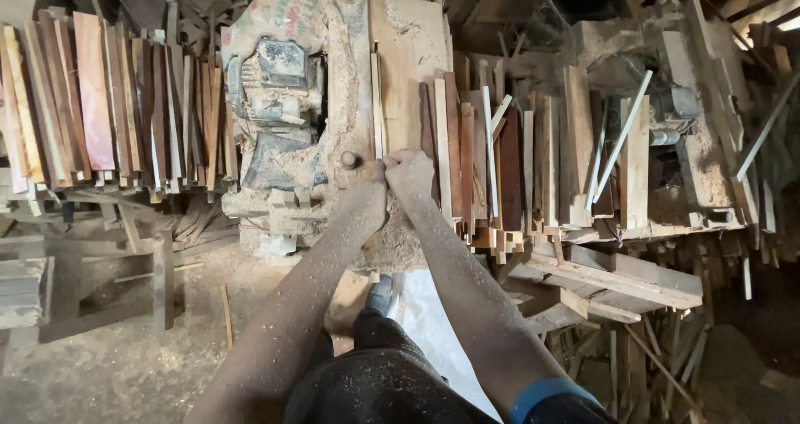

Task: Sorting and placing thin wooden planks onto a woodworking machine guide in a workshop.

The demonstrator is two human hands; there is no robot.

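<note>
A thin wood strip (377, 111) is lain lengthwise on the sawdust-covered bench (354, 65), long axis running straight away from the body. Its near end is pinched by both hands, left hand (364, 192) & right hand (408, 172), side by side, equally near.

I see a stack of reddish-brown wooden slats (108, 107) on the left, laid side by side w/ ends toward me. Beside it sits a grey, sawdust-caked motor block (279, 99), a printed sack (275, 11) behind it. On the right, another row of mixed brown and pale wooden boards (533, 157) rests on a rough timber rack (617, 278); two thin pale sticks (621, 136) lean across them. Below left, sawdust-covered ground (108, 366) w/ a low wooden frame (100, 291).
</note>
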